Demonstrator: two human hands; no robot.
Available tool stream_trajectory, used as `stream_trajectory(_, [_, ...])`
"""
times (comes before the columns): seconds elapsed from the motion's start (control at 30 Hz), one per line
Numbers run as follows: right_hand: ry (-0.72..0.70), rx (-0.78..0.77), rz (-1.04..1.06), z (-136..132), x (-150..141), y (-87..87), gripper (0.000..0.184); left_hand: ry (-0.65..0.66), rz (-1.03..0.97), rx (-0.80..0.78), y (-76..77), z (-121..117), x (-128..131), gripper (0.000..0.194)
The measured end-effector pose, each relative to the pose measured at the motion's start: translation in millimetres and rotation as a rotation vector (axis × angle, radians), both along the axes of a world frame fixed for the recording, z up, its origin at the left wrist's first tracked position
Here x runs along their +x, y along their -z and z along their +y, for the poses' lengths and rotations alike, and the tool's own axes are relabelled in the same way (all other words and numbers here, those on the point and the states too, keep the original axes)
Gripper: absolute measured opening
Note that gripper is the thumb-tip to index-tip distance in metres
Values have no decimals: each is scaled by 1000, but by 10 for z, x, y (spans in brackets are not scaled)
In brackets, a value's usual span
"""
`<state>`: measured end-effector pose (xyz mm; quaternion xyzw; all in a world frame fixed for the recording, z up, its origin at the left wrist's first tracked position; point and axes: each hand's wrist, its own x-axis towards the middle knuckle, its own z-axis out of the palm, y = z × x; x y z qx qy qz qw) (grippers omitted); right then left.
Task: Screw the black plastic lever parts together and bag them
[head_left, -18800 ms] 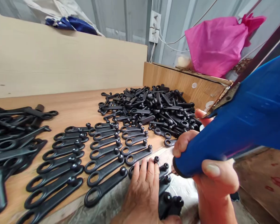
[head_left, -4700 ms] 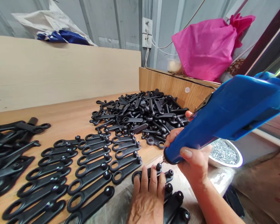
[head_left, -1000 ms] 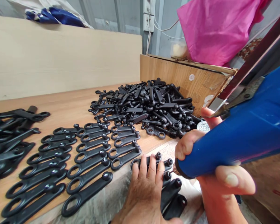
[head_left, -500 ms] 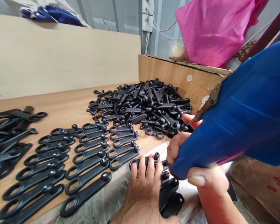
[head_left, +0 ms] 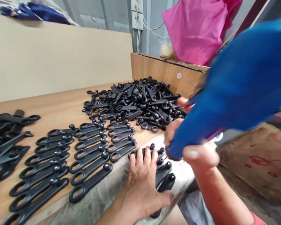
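Observation:
My left hand (head_left: 144,181) lies flat, fingers stretched out, on a short row of black plastic levers (head_left: 164,175) at the near edge of the wooden table (head_left: 61,109). My right hand (head_left: 194,150) is wrapped round the nose of a big blue power tool (head_left: 236,87). The tool's tip hangs just above the levers by my left fingertips. Motion blurs the tool's body. Neat rows of black levers (head_left: 84,150) lie left of my hand.
A loose heap of black levers (head_left: 135,103) fills the back right of the table. More levers (head_left: 7,137) lie at the far left. A wooden board (head_left: 168,72) and a pink bag (head_left: 192,31) stand behind. Cardboard (head_left: 255,159) covers the floor at right.
The view has swung to the right and back. The blue tool has lifted a little and moved left, now blurred. My left hand stays flat on the levers.

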<state>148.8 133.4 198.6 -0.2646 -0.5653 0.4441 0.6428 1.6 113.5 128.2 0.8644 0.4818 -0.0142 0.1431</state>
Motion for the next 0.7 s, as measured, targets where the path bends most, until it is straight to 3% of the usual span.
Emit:
stream_trajectory(0.07, [35,24,98,-113,61,-103,43,-14,-41,-7,-32,-4,6,104])
stream_trajectory(0.13, [32,16,121,-218,103,-146,64,-18,-61,9,-41,-1,17,103])
stream_trajectory(0.4, [0,-54,145,-312,81,98,96,-16,-72,6,-36,-6,16,102])
stream_trajectory(0.53, [-14,-82,118,-320,66,110,102,-14,-81,8,-27,-1,11,103])
stream_trajectory(0.7, [-38,-87,116,-316,60,131,97,-7,-90,-28,-45,9,9,101])
